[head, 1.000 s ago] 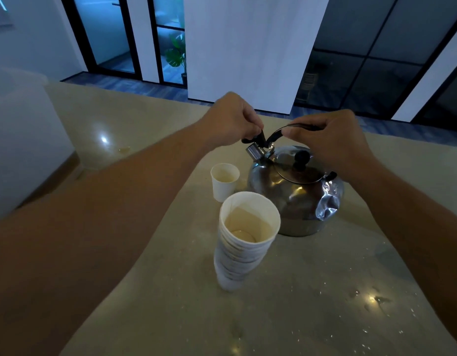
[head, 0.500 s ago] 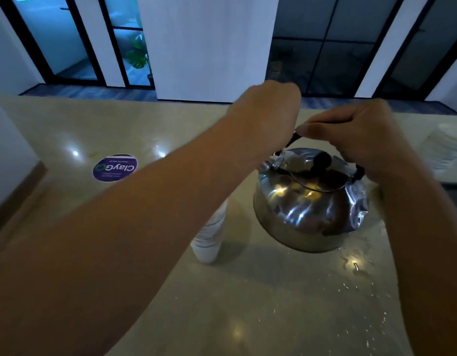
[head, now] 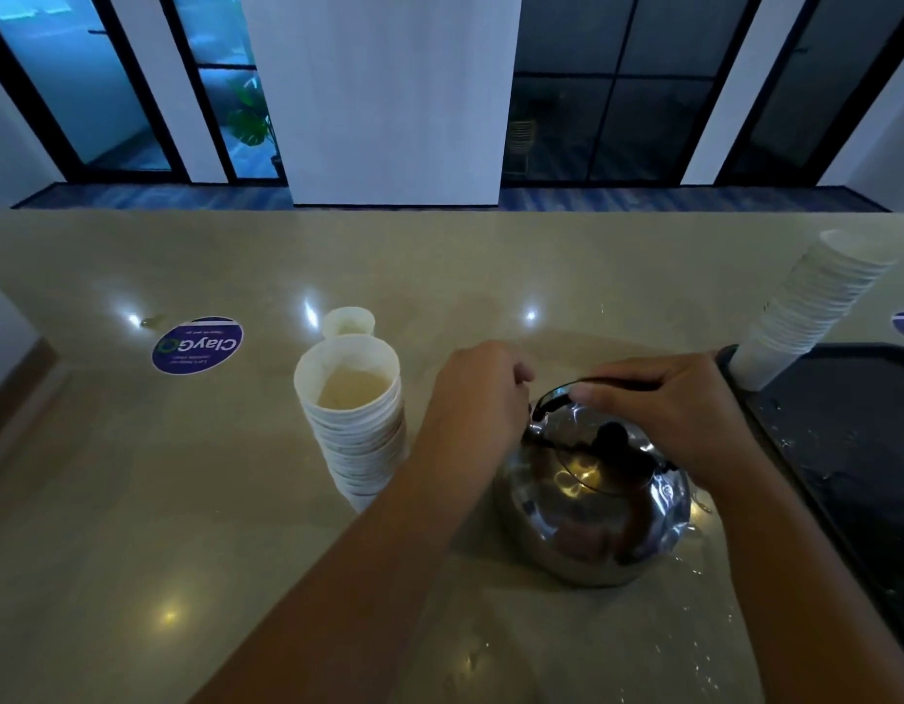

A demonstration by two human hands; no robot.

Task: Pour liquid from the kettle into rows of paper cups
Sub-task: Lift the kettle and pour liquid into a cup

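A shiny steel kettle with a black lid knob stands on the beige counter. My right hand grips its black arched handle from above. My left hand is curled at the spout end of the handle, where the spout itself is hidden behind my fingers. A stack of white paper cups stands just left of the kettle. A single paper cup sits behind the stack.
A second, taller cup stack leans on a dark tray at the right. A round purple sticker lies on the counter at the left. Water drops speckle the counter near the kettle.
The view has pulled back and tilted, so the cup stack and the single cup show again. Both hands stay on the kettle's handle, which has not visibly moved on the counter.
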